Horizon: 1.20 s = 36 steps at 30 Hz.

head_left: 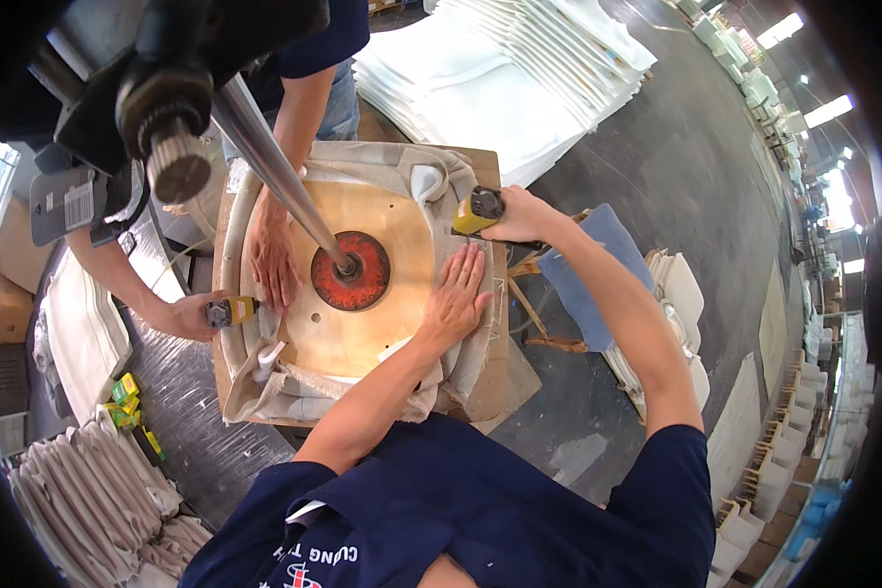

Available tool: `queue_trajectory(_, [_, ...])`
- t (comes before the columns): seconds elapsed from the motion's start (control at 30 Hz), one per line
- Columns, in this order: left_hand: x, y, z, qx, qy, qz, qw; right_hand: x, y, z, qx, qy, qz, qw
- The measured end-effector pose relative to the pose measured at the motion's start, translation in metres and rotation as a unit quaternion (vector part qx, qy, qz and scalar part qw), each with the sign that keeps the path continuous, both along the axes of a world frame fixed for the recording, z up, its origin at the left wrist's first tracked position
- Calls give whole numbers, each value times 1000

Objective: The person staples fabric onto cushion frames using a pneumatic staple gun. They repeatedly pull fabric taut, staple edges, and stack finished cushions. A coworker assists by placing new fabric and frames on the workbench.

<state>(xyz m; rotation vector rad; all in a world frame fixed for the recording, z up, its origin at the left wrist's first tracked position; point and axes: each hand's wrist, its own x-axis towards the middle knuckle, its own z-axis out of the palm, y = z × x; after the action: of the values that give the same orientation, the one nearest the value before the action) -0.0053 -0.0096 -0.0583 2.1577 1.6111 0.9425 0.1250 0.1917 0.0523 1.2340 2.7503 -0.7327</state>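
A square seat panel of bare plywood point(402, 230), its edges wrapped in beige fabric point(465, 363), lies in front of me. My left hand point(454, 297) rests flat on the fabric along the panel's right side, fingers stretched out. Just beyond those fingers, my right hand point(521, 216) grips a yellow and black staple gun point(479, 209), its nose at the fabric edge. A round red pad point(351, 271) at the foot of a metal rod point(274, 162) presses on the middle of the wood.
Across the panel a co-worker holds another staple gun point(231, 312) at the left edge, the other hand point(272, 255) flat on the wood. White foam sheets point(480, 88) are stacked at the back. Folded fabric point(88, 500) lies at lower left, a blue cloth point(598, 274) at right.
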Motion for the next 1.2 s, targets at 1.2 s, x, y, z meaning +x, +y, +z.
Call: queue_trajectory(1.2, [-64, -53, -18, -34, 261, 80, 961, 8, -125, -21, -154, -100, -73, 980])
